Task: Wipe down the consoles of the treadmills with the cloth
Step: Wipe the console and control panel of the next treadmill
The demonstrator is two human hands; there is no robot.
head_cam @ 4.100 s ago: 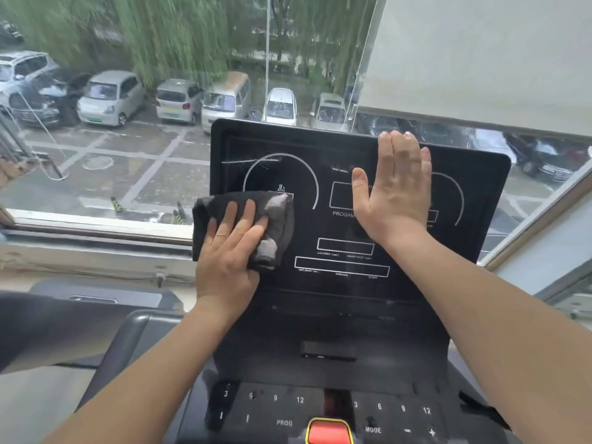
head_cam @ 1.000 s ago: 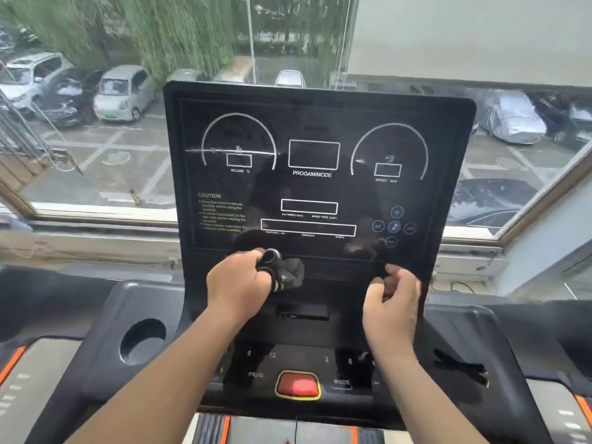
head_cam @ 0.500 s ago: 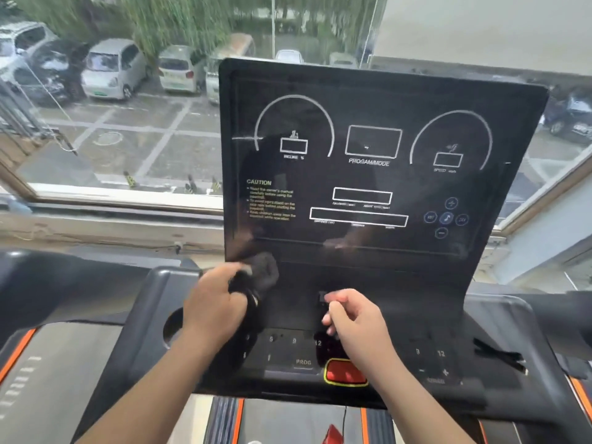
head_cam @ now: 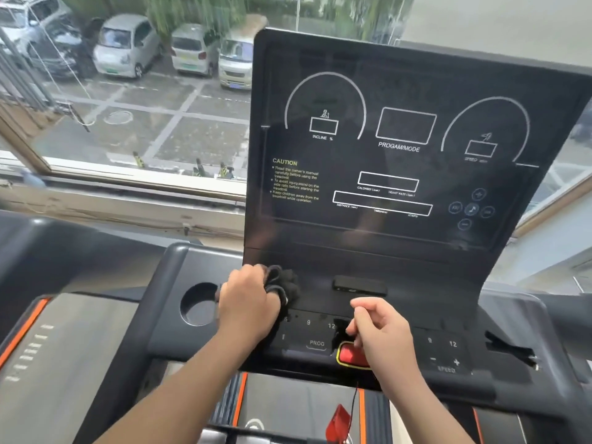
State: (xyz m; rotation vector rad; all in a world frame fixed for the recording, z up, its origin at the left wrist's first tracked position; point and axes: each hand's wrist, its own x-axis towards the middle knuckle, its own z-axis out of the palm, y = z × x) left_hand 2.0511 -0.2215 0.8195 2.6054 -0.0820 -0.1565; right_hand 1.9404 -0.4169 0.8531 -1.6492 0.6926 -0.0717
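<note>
On console [head_cam: 400, 251] | L hand [head_cam: 248, 304] grips cloth [head_cam: 285, 285] | R hand [head_cam: 381, 331] half-hides red btn [head_cam: 347, 355]

left hand [head_cam: 250, 302]: grips cloth [head_cam: 286, 283] at console [head_cam: 384, 251] base | right hand [head_cam: 381, 331]: curled

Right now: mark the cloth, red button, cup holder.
cloth [head_cam: 290, 286], head view, bunched middle.
red button [head_cam: 350, 355], head view, exposed left part.
cup holder [head_cam: 197, 304], head view, dark well.

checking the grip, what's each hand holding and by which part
The left hand grips the cloth, wadded in its fist. Whether the curled right hand holds anything cannot be told.
</note>
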